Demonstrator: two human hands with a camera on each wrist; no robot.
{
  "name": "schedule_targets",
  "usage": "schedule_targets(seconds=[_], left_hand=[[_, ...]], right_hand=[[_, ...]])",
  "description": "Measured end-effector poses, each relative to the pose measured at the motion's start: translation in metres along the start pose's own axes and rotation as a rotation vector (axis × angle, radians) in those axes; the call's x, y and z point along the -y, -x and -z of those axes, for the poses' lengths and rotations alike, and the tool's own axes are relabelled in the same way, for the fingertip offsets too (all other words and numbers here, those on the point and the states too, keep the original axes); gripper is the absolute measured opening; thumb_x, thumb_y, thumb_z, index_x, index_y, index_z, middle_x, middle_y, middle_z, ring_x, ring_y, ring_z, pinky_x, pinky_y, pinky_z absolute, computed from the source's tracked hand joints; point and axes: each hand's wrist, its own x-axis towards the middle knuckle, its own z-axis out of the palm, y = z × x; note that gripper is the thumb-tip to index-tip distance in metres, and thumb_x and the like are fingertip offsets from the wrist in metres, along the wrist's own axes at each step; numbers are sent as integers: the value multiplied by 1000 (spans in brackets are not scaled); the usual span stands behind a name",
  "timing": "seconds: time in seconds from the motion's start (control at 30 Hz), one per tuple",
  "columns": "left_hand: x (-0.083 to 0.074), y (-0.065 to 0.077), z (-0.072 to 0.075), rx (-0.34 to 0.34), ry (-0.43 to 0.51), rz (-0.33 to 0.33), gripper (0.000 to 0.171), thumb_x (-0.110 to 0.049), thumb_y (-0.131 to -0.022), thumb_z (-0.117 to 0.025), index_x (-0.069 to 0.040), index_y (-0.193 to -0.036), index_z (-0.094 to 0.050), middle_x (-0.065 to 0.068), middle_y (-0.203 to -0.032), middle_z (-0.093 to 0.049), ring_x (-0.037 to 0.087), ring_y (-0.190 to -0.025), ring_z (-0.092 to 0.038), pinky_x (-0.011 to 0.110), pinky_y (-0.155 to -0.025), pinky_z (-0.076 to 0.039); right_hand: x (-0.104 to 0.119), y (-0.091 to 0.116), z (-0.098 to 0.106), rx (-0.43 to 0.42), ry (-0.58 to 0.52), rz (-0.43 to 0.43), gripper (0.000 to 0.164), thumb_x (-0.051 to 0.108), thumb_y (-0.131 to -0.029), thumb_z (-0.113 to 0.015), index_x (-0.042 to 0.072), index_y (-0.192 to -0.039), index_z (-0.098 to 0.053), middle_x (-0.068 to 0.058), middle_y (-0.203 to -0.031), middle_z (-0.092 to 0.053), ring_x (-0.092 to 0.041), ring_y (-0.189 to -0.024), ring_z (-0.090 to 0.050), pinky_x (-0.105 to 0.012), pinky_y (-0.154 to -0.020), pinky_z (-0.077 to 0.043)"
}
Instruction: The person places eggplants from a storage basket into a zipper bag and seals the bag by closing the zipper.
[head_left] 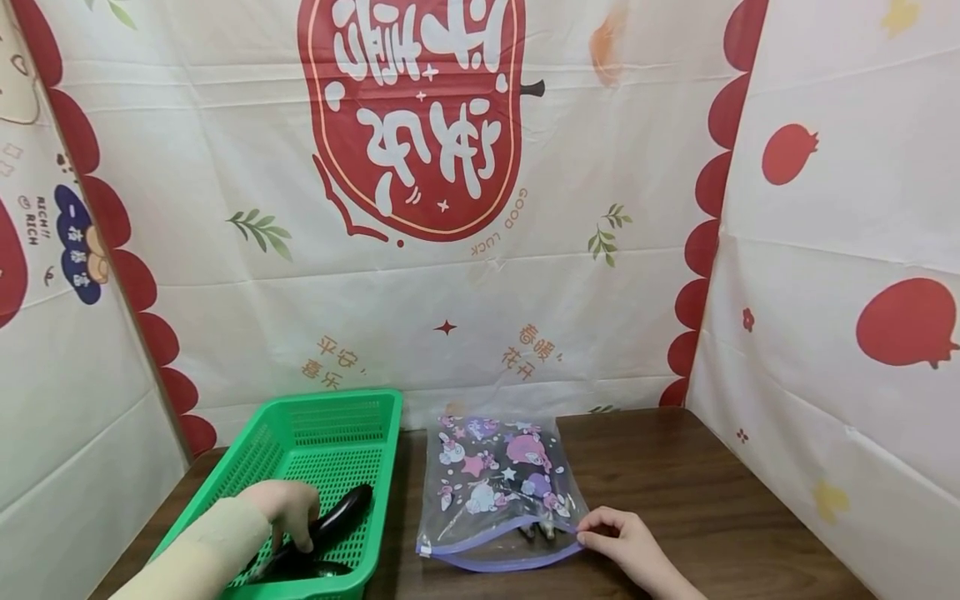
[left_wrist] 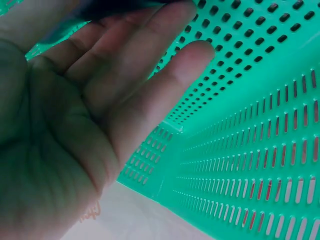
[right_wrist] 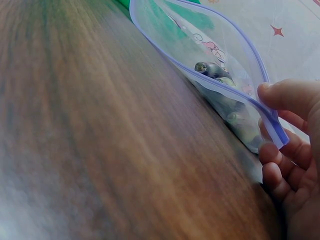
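Note:
In the head view, my left hand [head_left: 288, 510] reaches down into a green plastic basket [head_left: 393, 467] and grips a dark, glossy eggplant [head_left: 347, 510]. Another eggplant [head_left: 330, 569] lies below it on the basket floor, partly hidden by the hand. At the top of the left wrist view, the dark eggplant [left_wrist: 117, 7] shows against the fingers. My right hand [head_left: 626, 546] pinches the right corner of a clear zip bag [head_left: 487, 546] between thumb and fingers. The bag's purple-edged mouth gapes. Inside, the right wrist view shows dark vegetables [right_wrist: 212, 69] with greenish ends.
Basket and bag sit side by side on a brown wooden table [head_left: 637, 467], the basket to the left. Its slotted walls [left_wrist: 240, 185] rise around the left hand. Printed white cloth [head_left: 480, 308] hangs behind the table and along both sides.

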Motion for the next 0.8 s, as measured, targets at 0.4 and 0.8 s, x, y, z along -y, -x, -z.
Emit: schedule_targets(seconds=[0.4,0.8], left_hand=[[-37,34,-2,-160,-58,20,30,-25,-73,-85,-12,-97,-72,7,-102,-68,24,-59,-67,42,-66,-55],[-137,126,-2,-323,-122,47,26,-8,-79,-80,1,-101,-69,16,-103,-67,27,-59,-65,46,-72,-54]], right_hand=[[1,-2,3,38,56,-34,9,13,-90,-69,4,-91,-70,2,-86,-66,-5,-78,-55,-23,-69,-46],[4,-5,4,36,67,-25,9,14,-89,-70,5,-90,-70,2,-86,-67,-5,-79,-56,-23,-70,-46]])
